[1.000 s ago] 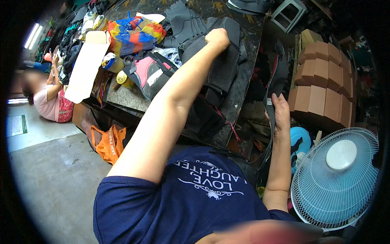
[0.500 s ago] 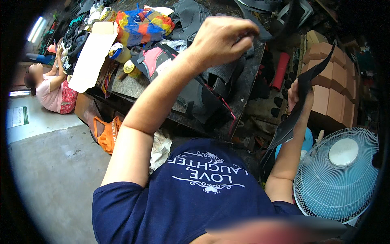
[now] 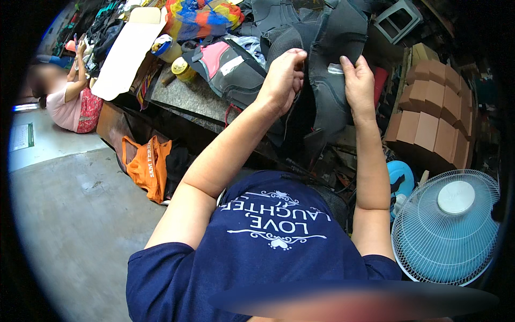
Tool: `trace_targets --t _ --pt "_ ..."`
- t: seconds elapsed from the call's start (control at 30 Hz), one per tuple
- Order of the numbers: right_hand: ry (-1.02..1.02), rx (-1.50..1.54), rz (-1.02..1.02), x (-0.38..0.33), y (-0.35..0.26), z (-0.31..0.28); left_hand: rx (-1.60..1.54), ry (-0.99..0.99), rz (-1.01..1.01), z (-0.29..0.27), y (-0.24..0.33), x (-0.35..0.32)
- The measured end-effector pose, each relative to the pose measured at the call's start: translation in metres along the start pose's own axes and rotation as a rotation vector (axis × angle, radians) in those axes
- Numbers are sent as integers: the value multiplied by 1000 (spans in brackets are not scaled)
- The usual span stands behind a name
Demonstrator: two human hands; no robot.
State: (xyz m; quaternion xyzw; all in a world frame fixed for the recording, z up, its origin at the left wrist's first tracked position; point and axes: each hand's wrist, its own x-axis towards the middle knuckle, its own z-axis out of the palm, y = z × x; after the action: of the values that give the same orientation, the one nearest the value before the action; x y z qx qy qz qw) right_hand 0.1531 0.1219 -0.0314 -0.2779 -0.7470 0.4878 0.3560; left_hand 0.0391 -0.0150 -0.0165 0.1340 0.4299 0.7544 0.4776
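A dark grey, shaped sheet of fabric-like material (image 3: 328, 99) hangs in front of me over the workbench edge, with a small white label near its right side. My right hand (image 3: 359, 88) grips its right edge, thumb near the label. On the other side my left hand (image 3: 283, 81) has its fingers curled in a pinch at the dark material's left edge. A grey and pink cut piece (image 3: 217, 64) with a white tag lies on the bench, left of my left hand. Whether the held material is one layer or more, I cannot tell.
A yellow jar (image 3: 184, 70) and a blue-rimmed tub (image 3: 167, 49) stand on the bench beside a long white board (image 3: 129, 56). Stacked brown boxes (image 3: 429, 121) and a fan (image 3: 448, 228) are at right. An orange bag (image 3: 146, 169) hangs left. Another person (image 3: 67, 104) sits far left.
My right hand has brought the dark material leftward from beside the boxes to in front of me. The left hand has come down to its edge.
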Motion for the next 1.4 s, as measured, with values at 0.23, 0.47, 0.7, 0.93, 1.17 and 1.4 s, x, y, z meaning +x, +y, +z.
trace_targets --t 0.23,0.47,0.7,0.93,1.17,1.4 --pt "-14 -300 -163 -14 -23 20 -62 -10 272 6 -4 -14" --pt "-22 -163 -81 -14 -23 36 -203 67 251 7 10 -27" --pt "-776 510 119 -38 -31 52 -52 251 752 -38 61 -56" --pt "-632 93 231 -53 19 96 393 763 635 -117 65 -53" --pt "-646 -79 177 -51 18 94 1898 248 886 -117 32 -23" --pt "-531 -679 -208 -63 -40 71 1705 174 627 -132 24 -13"
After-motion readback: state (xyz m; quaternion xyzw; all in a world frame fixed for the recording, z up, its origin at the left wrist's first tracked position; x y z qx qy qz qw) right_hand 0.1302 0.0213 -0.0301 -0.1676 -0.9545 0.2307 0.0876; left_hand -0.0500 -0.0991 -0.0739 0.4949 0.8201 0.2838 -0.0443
